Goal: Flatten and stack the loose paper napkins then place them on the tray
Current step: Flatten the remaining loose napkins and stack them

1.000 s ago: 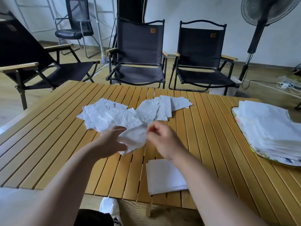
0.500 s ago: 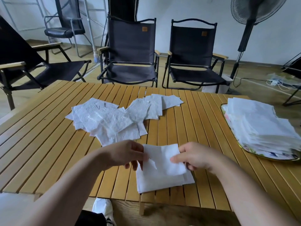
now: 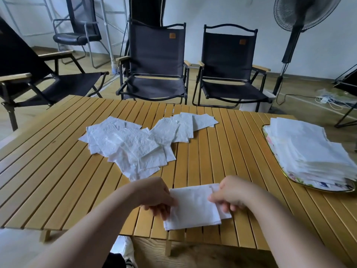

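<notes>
A small stack of flat white napkins (image 3: 193, 207) lies near the table's front edge. My left hand (image 3: 156, 196) pinches the top napkin at its left edge; my right hand (image 3: 229, 194) pinches it at its right edge. A loose heap of crumpled white napkins (image 3: 135, 144) is spread across the middle of the table, beyond my hands. At the right edge stands a patterned tray (image 3: 309, 185) that bears a tall pile of flattened napkins (image 3: 309, 149).
The slatted wooden table (image 3: 58, 171) fills the foreground. Two black folding chairs (image 3: 154, 64) stand behind it, another at the left. A standing fan (image 3: 297, 26) is at the back right, with cables on the floor.
My hands drew one napkin out of the loose heap, brought it toward me and laid it on the small stack, where they now hold its two edges.
</notes>
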`<state>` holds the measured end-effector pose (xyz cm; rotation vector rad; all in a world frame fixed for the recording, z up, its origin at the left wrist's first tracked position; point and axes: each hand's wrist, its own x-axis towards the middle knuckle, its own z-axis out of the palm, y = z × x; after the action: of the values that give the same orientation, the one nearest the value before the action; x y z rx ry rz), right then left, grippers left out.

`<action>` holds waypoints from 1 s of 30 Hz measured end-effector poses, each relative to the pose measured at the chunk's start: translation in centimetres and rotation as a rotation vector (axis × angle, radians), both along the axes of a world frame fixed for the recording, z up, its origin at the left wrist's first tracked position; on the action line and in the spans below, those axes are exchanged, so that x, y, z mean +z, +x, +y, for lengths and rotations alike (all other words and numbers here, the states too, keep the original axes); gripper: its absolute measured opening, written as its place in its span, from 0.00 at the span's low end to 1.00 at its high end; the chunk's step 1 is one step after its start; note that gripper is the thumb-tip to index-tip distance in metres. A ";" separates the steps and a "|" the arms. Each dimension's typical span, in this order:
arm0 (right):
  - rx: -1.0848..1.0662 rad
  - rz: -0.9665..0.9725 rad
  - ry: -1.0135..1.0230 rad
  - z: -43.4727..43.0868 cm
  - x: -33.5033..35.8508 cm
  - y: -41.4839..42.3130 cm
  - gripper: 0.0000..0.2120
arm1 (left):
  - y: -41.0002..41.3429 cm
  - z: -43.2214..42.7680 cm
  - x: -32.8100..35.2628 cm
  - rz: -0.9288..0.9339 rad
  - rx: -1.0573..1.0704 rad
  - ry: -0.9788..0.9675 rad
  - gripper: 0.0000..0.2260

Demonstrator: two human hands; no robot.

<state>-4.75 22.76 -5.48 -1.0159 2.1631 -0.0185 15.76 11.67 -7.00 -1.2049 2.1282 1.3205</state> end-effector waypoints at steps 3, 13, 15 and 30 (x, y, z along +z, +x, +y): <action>-0.041 -0.065 0.026 -0.5 -0.6 0.6 0.11 | -0.4 -0.1 0.3 -0.097 -0.038 -0.037 0.14; -0.032 0.171 -0.588 -3.9 0.2 4.3 0.06 | 4.7 -6.4 1.1 0.246 0.498 -0.651 0.13; 0.043 0.121 -0.621 -6.1 -1.0 6.3 0.15 | 6.0 -7.6 0.2 0.151 0.522 -0.761 0.20; 0.191 0.075 -0.713 -14.4 -4.8 11.0 0.19 | 6.2 -8.1 -1.0 -0.088 0.326 -0.619 0.15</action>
<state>6.20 8.35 -10.26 -1.6298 2.1508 -0.7122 21.95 3.61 -7.98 -1.8735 2.4307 0.6937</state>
